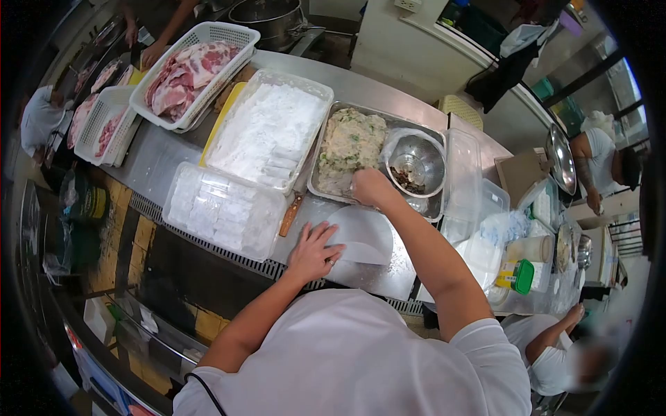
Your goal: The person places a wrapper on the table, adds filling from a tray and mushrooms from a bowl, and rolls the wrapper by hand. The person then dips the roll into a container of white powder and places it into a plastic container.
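Note:
My left hand (316,251) lies flat with fingers spread on the steel table, its fingertips at the edge of a thin, pale, round-edged sheet (361,232). My right hand (371,187) is closed at the near edge of a metal tray (326,195), against a pale minced filling (352,139) flecked with green. What its fingers hold, if anything, is hidden. In the same tray sits a steel bowl (424,156) with dark bits at the bottom. A wooden handle (291,215) lies left of my left hand, its other end partly covered.
Two plastic tubs (267,128) (222,211) hold white-powdered pieces on the left. Behind them, a white basket (239,41) holds raw meat. Clear containers (461,166) and a green-lidded tub (524,276) stand right. Other people work at the far left, top left and right.

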Action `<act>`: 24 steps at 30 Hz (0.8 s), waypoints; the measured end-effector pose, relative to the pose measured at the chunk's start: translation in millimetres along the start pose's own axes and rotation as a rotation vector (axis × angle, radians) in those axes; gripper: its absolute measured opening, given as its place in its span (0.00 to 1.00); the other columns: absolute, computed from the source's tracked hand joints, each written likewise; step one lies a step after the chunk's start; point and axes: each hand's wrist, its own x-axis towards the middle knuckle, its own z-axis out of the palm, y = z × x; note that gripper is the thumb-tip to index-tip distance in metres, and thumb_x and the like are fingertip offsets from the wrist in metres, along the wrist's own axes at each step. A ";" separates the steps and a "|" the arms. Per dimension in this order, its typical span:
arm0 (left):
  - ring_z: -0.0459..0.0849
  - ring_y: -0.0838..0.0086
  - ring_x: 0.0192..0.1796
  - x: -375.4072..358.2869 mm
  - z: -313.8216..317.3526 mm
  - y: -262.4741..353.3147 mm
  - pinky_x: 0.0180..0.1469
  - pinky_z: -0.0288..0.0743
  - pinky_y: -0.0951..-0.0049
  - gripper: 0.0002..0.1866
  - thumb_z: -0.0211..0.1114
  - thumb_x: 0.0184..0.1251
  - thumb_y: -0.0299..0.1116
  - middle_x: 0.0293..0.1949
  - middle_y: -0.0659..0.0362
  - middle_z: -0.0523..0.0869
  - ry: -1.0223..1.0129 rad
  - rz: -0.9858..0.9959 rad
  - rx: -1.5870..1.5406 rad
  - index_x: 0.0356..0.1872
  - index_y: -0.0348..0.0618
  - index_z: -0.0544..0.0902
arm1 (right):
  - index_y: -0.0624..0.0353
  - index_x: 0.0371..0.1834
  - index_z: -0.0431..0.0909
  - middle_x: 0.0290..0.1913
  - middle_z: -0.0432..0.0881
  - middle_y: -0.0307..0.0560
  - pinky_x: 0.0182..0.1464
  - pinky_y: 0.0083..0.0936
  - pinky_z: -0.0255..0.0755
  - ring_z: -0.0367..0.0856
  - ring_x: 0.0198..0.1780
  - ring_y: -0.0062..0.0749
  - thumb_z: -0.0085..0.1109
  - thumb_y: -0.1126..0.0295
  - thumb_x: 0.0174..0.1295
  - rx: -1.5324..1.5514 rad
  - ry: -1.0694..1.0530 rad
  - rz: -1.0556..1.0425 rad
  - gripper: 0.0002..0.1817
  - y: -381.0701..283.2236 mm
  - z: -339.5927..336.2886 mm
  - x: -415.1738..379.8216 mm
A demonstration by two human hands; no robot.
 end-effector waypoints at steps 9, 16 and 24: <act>0.74 0.49 0.81 -0.3 0.8 -2.2 0.83 0.60 0.29 0.12 0.75 0.72 0.41 0.75 0.52 0.82 0.007 0.005 -0.002 0.54 0.64 0.95 | 0.74 0.50 0.90 0.51 0.89 0.79 0.63 0.50 0.84 0.91 0.56 0.68 0.64 0.71 0.63 0.150 0.001 0.171 0.18 -19.6 2.9 6.7; 0.75 0.50 0.80 -2.2 1.2 -3.4 0.82 0.60 0.29 0.13 0.75 0.70 0.41 0.75 0.53 0.82 0.014 0.003 -0.014 0.53 0.63 0.95 | 0.71 0.47 0.92 0.52 0.91 0.75 0.64 0.49 0.85 0.91 0.60 0.65 0.62 0.71 0.67 0.037 0.024 0.201 0.15 -36.9 4.3 7.1; 0.75 0.52 0.80 -0.5 -0.6 -3.6 0.83 0.61 0.31 0.11 0.73 0.74 0.44 0.73 0.54 0.83 0.030 0.019 -0.012 0.51 0.61 0.96 | 0.72 0.46 0.91 0.53 0.90 0.76 0.64 0.51 0.83 0.90 0.57 0.67 0.63 0.69 0.67 0.169 -0.111 0.189 0.16 -38.3 -2.5 7.3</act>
